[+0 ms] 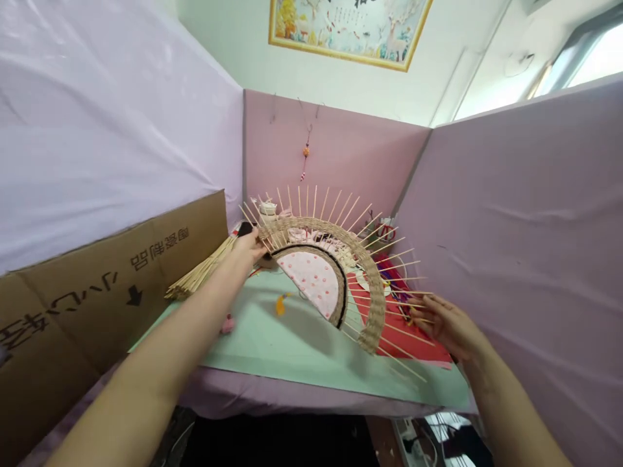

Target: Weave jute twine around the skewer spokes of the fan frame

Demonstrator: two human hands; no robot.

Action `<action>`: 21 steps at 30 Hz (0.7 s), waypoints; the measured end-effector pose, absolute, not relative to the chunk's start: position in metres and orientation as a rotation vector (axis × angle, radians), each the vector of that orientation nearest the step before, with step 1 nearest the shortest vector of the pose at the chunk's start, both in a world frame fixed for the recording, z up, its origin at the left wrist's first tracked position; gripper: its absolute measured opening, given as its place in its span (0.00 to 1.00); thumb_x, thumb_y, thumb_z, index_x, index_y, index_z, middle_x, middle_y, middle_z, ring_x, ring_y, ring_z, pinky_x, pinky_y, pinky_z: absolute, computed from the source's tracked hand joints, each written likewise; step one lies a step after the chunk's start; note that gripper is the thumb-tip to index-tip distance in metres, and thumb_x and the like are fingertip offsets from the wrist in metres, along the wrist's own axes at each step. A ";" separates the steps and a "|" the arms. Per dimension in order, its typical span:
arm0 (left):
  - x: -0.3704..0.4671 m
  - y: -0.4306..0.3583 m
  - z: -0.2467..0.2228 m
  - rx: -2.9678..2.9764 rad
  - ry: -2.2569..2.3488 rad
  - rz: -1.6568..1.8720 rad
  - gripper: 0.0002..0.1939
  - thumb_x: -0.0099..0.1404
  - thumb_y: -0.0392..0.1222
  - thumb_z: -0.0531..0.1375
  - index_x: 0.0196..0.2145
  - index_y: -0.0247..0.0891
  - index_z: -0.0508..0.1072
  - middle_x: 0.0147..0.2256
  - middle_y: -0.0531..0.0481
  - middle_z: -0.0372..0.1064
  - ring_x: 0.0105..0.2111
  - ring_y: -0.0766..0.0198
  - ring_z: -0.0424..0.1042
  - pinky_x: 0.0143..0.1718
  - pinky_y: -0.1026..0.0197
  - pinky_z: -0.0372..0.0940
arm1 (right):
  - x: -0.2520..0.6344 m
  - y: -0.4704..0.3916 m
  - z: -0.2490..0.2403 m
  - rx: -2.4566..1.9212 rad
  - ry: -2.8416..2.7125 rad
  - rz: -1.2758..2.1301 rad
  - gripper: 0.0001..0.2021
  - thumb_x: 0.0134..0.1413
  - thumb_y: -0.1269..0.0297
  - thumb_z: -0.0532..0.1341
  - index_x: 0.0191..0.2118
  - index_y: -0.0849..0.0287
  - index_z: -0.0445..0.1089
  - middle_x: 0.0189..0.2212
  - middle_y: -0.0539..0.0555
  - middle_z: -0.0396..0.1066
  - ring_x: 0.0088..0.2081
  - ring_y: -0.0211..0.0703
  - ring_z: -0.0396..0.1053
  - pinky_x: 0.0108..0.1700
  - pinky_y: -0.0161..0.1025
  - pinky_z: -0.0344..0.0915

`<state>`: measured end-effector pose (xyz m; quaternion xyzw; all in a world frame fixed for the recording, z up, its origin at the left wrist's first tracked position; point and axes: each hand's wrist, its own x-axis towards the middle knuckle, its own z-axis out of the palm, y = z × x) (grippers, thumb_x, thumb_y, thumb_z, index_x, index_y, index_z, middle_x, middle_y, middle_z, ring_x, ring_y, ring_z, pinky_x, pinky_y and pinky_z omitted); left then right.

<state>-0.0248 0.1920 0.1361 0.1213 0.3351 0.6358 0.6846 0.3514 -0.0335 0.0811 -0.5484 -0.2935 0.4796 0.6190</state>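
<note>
A half-round woven fan (377, 292) is held up tilted above the table, its right end lower than its left. Thin pale sticks (325, 202) radiate out past its woven outer band. At its centre sits a white half-circle panel (311, 279) with pink dots, edged by a dark line and a narrow woven strip. My left hand (250, 246) is closed on the fan's upper left end, partly covering it. On the other side, my right hand (442, 321) has its fingers bent around the stick tips at the right edge.
A cardboard panel (117, 279) stands along the left, beside a bundle of straw-like sticks (202, 269). An orange tassel (281, 305) and a small pink object (228, 323) lie on the green tabletop (292, 350). Red sheet material (409, 337) lies at right. Purple cloth partitions (511, 227) surround the table.
</note>
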 end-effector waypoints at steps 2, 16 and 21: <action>-0.019 0.176 0.114 0.271 0.792 1.421 0.08 0.71 0.34 0.52 0.39 0.39 0.71 0.38 0.48 0.74 0.35 0.68 0.74 0.41 0.60 0.73 | 0.369 -0.034 0.077 -1.275 -0.601 1.062 0.08 0.46 0.73 0.67 0.34 0.54 0.75 0.31 0.52 0.78 0.26 0.37 0.75 0.30 0.30 0.75; -0.007 0.107 0.019 0.382 1.009 1.340 0.12 0.69 0.27 0.50 0.29 0.34 0.67 0.27 0.49 0.73 0.27 0.70 0.75 0.36 0.66 0.73 | 0.403 -0.039 0.019 -1.523 -0.636 0.912 0.10 0.43 0.70 0.69 0.34 0.57 0.72 0.29 0.53 0.76 0.28 0.38 0.74 0.28 0.30 0.73; -0.012 0.096 0.011 0.465 1.035 1.323 0.11 0.69 0.27 0.52 0.28 0.34 0.65 0.27 0.49 0.74 0.30 0.70 0.76 0.43 0.62 0.73 | 0.404 -0.042 0.013 -1.942 -0.887 0.572 0.15 0.47 0.61 0.66 0.42 0.61 0.72 0.43 0.63 0.75 0.41 0.52 0.75 0.41 0.46 0.74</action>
